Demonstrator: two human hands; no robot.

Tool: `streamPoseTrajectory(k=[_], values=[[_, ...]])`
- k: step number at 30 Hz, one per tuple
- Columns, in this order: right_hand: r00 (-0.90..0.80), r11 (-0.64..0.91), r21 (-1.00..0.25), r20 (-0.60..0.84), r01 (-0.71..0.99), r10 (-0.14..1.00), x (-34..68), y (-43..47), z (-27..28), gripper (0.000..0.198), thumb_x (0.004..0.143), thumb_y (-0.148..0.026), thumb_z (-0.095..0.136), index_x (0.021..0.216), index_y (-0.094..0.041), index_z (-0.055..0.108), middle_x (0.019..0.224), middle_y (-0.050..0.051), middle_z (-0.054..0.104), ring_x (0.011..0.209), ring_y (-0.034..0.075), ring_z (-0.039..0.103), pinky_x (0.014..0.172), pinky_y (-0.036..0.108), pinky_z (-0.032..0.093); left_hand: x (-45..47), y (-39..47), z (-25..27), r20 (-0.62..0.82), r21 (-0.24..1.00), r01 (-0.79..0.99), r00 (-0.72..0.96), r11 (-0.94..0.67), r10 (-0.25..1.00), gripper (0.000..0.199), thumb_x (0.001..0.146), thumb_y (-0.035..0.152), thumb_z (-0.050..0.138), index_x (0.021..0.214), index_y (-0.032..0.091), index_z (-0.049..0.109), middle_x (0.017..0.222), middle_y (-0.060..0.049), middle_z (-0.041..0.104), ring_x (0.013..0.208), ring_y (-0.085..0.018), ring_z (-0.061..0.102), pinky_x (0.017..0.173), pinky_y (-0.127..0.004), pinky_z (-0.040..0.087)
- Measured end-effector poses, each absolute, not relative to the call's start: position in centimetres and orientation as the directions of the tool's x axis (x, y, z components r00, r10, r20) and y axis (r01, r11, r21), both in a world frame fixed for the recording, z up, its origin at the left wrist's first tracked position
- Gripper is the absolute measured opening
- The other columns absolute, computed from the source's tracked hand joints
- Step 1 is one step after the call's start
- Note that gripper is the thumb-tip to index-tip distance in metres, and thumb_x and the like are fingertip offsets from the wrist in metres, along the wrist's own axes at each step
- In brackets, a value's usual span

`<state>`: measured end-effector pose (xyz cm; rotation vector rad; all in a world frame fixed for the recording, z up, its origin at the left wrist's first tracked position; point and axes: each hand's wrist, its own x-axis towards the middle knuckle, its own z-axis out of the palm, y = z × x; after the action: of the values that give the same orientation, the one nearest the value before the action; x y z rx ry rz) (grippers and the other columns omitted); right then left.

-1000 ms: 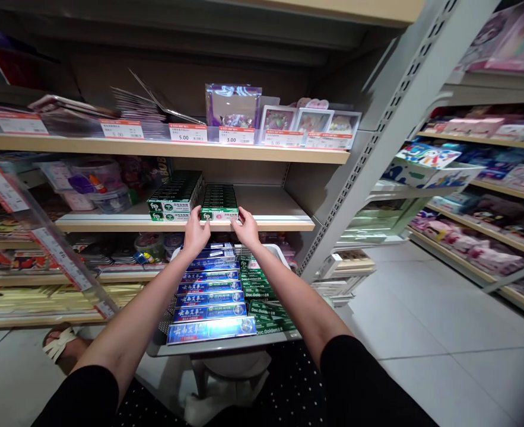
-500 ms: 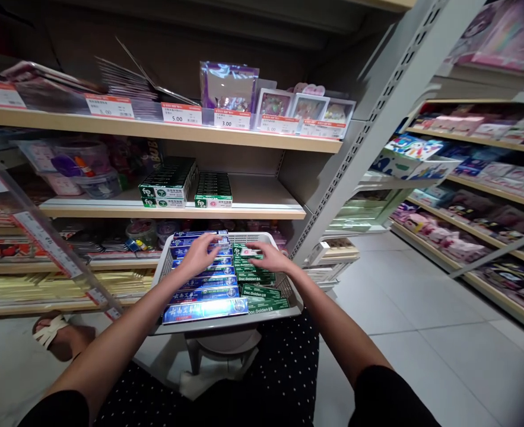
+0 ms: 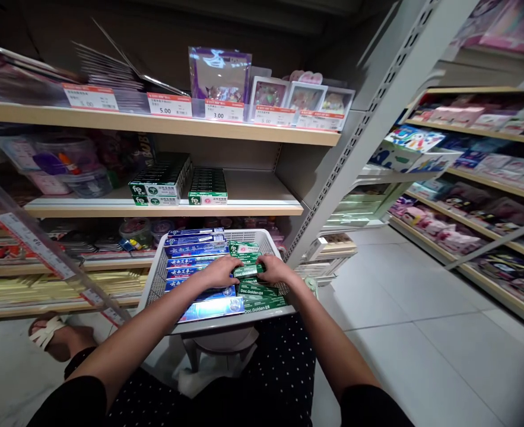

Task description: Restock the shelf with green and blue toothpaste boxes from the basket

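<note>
Left hand [image 3: 219, 274]: I am closing its fingers on one end of a green toothpaste box [image 3: 247, 271].
Right hand [image 3: 276, 270]: gripping the opposite end.
Box: lying in the white basket [image 3: 152, 284], atop green boxes.

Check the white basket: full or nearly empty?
Nearly full. The white basket holds a row of blue toothpaste boxes beside green toothpaste boxes; both hands, left and right, rest on one green box.
</note>
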<state>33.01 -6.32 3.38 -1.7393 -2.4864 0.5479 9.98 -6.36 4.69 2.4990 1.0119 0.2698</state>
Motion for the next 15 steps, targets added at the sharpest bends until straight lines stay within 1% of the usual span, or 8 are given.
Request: streamPoseTrajectory(k=[2, 4, 6, 9, 11, 13, 15], values=[[-0.339, 0.287, -0.344, -0.101, 0.894, 0.935, 33.1, -6.3, 2.7, 0.040, 0.069, -0.019, 0.068, 0.108, -0.015, 0.063, 0.110, 0.012, 0.064, 0.103, 0.026, 0.059, 0.088, 0.030, 0.044, 10.1, -6.5, 4.2, 0.043, 0.438, 0.622, 0.707, -0.649, 0.706, 0.044, 0.078, 0.032, 0.065, 0.119, 0.019, 0.061, 0.115, -0.011, 0.065, 0.109, -0.028, 0.057, 0.094, -0.037, 0.043], [-0.313, 0.275, -0.372, -0.045, 0.887, 0.949, 33.1, -6.6, 2.3, 0.038, 0.069, -0.018, 0.068, 0.107, -0.015, 0.063, 0.109, 0.012, 0.064, 0.104, 0.026, 0.059, 0.089, 0.031, 0.044, 10.2, -6.5, 3.7, 0.062, 0.446, 0.632, 0.685, -0.634, 0.726, 0.039, 0.080, 0.030, 0.062, 0.117, 0.019, 0.062, 0.115, -0.012, 0.065, 0.110, -0.028, 0.057, 0.095, -0.038, 0.042], [-0.291, 0.259, -0.427, -0.009, 0.866, 0.957, 33.0, -6.9, 2.1, 0.037, 0.071, -0.020, 0.067, 0.108, -0.016, 0.062, 0.107, 0.011, 0.065, 0.101, 0.025, 0.060, 0.087, 0.032, 0.045, 10.2, -6.5, 3.3, 0.081, 0.488, 0.633, 0.653, -0.601, 0.753, 0.037, 0.081, 0.029, 0.060, 0.117, 0.020, 0.062, 0.117, -0.011, 0.064, 0.112, -0.028, 0.056, 0.097, -0.038, 0.041], [-0.249, 0.229, -0.514, 0.032, 0.826, 0.968, 32.8, -7.3, 2.2, 0.041, 0.075, -0.028, 0.067, 0.114, -0.017, 0.059, 0.110, 0.010, 0.064, 0.100, 0.024, 0.060, 0.088, 0.033, 0.045, 10.0, -6.2, 2.9, 0.104, 0.600, 0.613, 0.578, -0.514, 0.809, 0.035, 0.083, 0.031, 0.057, 0.117, 0.022, 0.062, 0.120, -0.008, 0.064, 0.113, -0.027, 0.056, 0.096, -0.036, 0.042], [-0.209, 0.206, -0.554, 0.059, 0.806, 0.976, 32.8, -7.4, 2.1, 0.050, 0.077, -0.032, 0.066, 0.123, -0.017, 0.055, 0.118, 0.012, 0.060, 0.107, 0.025, 0.058, 0.093, 0.035, 0.044, 9.9, -5.9, 2.8, 0.096, 0.672, 0.599, 0.513, -0.435, 0.853, 0.035, 0.084, 0.033, 0.056, 0.116, 0.023, 0.062, 0.116, -0.007, 0.065, 0.105, -0.025, 0.060, 0.090, -0.034, 0.045], [-0.181, 0.195, -0.586, 0.083, 0.786, 0.980, 32.9, -7.3, 2.0, 0.057, 0.077, -0.034, 0.066, 0.130, -0.017, 0.051, 0.125, 0.012, 0.056, 0.115, 0.026, 0.054, 0.098, 0.037, 0.042, 9.9, -5.6, 2.7, 0.073, 0.727, 0.590, 0.443, -0.352, 0.893, 0.033, 0.083, 0.034, 0.057, 0.113, 0.022, 0.064, 0.105, -0.006, 0.068, 0.091, -0.022, 0.063, 0.080, -0.032, 0.048], [-0.164, 0.196, -0.613, 0.109, 0.765, 0.980, 33.0, -7.2, 1.8, 0.060, 0.079, -0.037, 0.065, 0.133, -0.018, 0.048, 0.128, 0.012, 0.054, 0.121, 0.026, 0.051, 0.102, 0.039, 0.040, 10.1, -5.4, 2.5, 0.063, 0.781, 0.558, 0.376, -0.280, 0.924, 0.030, 0.082, 0.034, 0.058, 0.108, 0.021, 0.065, 0.092, -0.004, 0.068, 0.078, -0.020, 0.062, 0.072, -0.030, 0.048]])
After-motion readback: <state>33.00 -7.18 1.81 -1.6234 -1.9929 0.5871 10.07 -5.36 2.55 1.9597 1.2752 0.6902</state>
